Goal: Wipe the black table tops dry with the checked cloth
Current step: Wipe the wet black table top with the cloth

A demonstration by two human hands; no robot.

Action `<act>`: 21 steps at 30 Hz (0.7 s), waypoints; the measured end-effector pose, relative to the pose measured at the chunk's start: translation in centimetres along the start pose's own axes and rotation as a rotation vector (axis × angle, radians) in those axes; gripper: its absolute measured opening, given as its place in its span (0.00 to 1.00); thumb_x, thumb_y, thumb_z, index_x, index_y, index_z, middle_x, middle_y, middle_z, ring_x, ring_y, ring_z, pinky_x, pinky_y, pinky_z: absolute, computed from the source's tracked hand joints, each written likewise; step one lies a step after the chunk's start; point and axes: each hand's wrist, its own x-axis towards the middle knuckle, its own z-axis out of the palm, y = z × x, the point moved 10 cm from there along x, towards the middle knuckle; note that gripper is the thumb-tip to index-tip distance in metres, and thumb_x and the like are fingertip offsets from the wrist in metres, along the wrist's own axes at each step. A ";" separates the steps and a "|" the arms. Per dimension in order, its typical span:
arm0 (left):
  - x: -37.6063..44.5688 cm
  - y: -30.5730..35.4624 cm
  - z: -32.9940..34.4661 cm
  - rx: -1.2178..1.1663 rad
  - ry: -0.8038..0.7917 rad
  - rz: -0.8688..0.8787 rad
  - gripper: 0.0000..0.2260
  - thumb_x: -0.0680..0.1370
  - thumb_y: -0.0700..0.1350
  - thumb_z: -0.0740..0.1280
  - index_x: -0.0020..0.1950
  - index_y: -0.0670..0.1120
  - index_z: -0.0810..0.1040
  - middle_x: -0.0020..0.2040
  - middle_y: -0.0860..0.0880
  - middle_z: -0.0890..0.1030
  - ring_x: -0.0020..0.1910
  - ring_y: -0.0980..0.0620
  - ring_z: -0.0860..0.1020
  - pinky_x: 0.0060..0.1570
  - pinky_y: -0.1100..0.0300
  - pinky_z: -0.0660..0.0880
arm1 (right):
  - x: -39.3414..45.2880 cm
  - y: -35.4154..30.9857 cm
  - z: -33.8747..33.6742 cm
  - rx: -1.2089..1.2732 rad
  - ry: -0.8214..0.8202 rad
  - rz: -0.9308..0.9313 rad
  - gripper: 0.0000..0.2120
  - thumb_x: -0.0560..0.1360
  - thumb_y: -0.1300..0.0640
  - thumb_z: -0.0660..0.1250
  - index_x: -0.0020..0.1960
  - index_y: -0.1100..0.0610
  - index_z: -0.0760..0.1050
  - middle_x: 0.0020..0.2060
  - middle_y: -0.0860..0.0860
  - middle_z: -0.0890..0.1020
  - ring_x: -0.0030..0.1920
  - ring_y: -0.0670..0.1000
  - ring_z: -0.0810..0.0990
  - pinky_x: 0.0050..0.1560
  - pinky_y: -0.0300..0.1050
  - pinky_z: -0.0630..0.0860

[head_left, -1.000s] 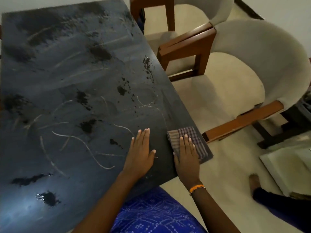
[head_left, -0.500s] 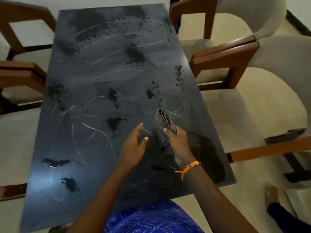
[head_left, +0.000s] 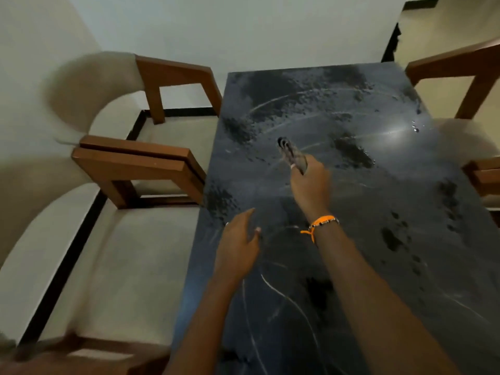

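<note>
While outstretched, right hand [head_left: 311, 182] around cloth [head_left: 292, 155].

1. Pretty dim indoor light overall, kinda greenish-grey cast.
2. One bright starburst glare on the wet black table top [head_left: 351, 201], near its far right edge.
3. Motion blur all over, worst on the left chairs [head_left: 113, 239] and the cloth [head_left: 293, 158].
4. Wide-angle lens bends the straight lines at the frame edges.
5. Shadows are soft, nothing sharp.
</note>
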 end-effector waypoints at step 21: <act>12.8 -10.9 -0.6 0.331 -0.034 -0.029 0.27 0.79 0.49 0.58 0.76 0.47 0.52 0.78 0.50 0.52 0.77 0.51 0.44 0.74 0.53 0.39 | 7.2 -0.9 29.6 -0.679 -0.403 -0.568 0.27 0.76 0.39 0.56 0.73 0.40 0.57 0.77 0.50 0.56 0.77 0.57 0.50 0.73 0.64 0.44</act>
